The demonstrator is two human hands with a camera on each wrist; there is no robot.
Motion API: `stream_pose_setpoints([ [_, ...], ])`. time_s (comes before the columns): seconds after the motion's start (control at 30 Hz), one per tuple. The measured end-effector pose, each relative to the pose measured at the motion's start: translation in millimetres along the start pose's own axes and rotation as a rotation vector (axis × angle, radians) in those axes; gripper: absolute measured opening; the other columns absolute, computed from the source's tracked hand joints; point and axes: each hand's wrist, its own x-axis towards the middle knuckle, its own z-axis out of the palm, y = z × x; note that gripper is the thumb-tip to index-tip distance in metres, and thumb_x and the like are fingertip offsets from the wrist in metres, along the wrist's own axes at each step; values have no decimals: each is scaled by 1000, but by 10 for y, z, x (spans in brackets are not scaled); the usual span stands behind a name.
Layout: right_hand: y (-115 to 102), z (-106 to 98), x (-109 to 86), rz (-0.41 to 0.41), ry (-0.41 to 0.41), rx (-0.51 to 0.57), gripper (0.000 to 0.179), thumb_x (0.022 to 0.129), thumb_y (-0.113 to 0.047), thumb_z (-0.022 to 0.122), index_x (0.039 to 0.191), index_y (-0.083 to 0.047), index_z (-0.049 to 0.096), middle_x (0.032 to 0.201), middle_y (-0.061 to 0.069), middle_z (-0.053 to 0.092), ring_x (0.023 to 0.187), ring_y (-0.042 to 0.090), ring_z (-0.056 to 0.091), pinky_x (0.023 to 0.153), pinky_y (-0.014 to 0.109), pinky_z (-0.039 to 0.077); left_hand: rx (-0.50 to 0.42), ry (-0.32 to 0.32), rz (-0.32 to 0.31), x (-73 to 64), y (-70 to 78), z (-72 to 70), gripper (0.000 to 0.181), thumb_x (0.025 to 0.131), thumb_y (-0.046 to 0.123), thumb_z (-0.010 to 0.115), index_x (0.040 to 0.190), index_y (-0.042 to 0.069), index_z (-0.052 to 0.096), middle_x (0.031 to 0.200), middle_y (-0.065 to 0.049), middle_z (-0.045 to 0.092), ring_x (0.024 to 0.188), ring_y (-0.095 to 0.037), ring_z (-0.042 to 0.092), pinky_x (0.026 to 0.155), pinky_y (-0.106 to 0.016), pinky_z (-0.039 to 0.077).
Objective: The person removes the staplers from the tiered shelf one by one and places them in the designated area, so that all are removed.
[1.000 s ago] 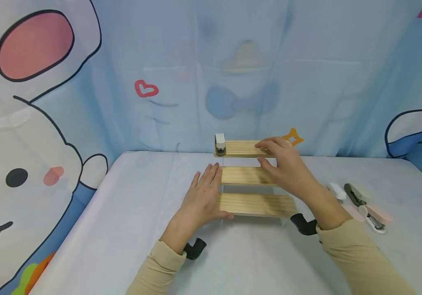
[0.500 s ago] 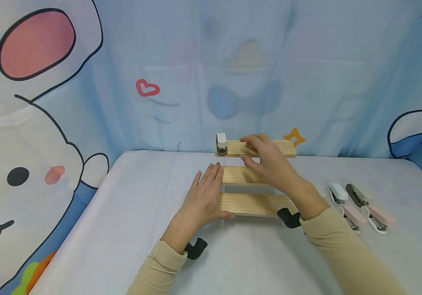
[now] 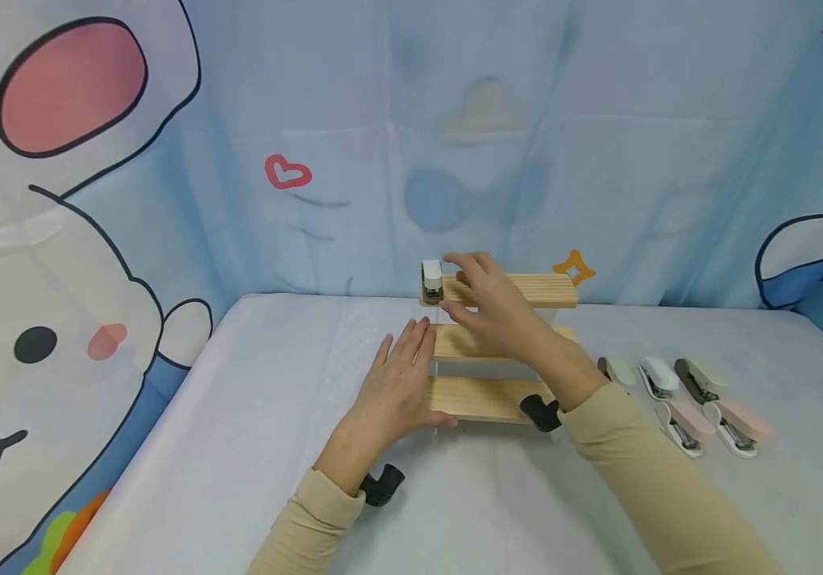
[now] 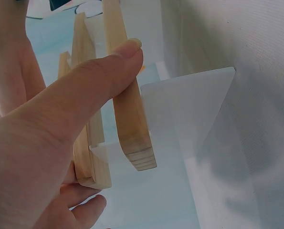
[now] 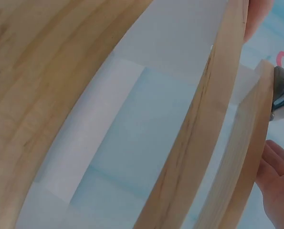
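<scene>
In the head view, a three-tier rack of pale wooden boards [image 3: 486, 399] on clear side supports stands mid-table. My left hand [image 3: 393, 391] holds its left side, with the thumb over the front board and the fingers along the middle board's end. The left wrist view shows that thumb [image 4: 99, 81] across the board's edge. A white-topped stapler [image 3: 432, 279] stands at the left end of the top board. Just to its right is my right hand [image 3: 490, 307], thumb and fingers parted above the boards. In the right wrist view, fingertips come close to the stapler [image 5: 281, 93]; contact is unclear.
Several small staplers lie at the right: a pale green one [image 3: 618, 370], a white one [image 3: 661, 377], another pale green one [image 3: 700, 379] and two pink ones. A white cloth [image 3: 274, 383] covers the table. A printed blue curtain [image 3: 354, 104] hangs directly behind the rack.
My right hand has moved left along the top board from its right end to beside the white stapler. The left hand has stayed in place. Staplers hidden by the right arm now show.
</scene>
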Motion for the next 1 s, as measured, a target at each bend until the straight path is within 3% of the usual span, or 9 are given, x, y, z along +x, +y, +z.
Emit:
stream_pose_setpoints([
  [0.5, -52, 130, 170, -24, -53, 0, 55, 96, -18, 66, 146, -10, 46, 147, 23, 38, 125, 37, 54, 100, 50, 50, 4, -3, 3, -7, 0, -8, 126, 67, 64, 82, 158, 2, 19, 166, -12, 18, 155, -26, 15, 125, -49, 20],
  [0.73, -69, 129, 189, -34, -59, 3, 42, 97, -15, 64, 136, -5, 55, 144, 24, 41, 121, 38, 57, 98, 51, 51, 4, 3, 6, -5, 2, -9, 127, 67, 64, 82, 158, 3, 18, 166, -12, 18, 155, -26, 16, 124, -50, 21],
  [1.0, -63, 113, 175, -25, -50, 17, 33, 97, -13, 64, 126, -2, 53, 134, 21, 48, 109, 34, 59, 90, 47, 54, 4, -6, 2, 0, 2, -3, 126, 67, 64, 82, 158, 3, 18, 166, -11, 18, 155, -26, 14, 124, -50, 20],
])
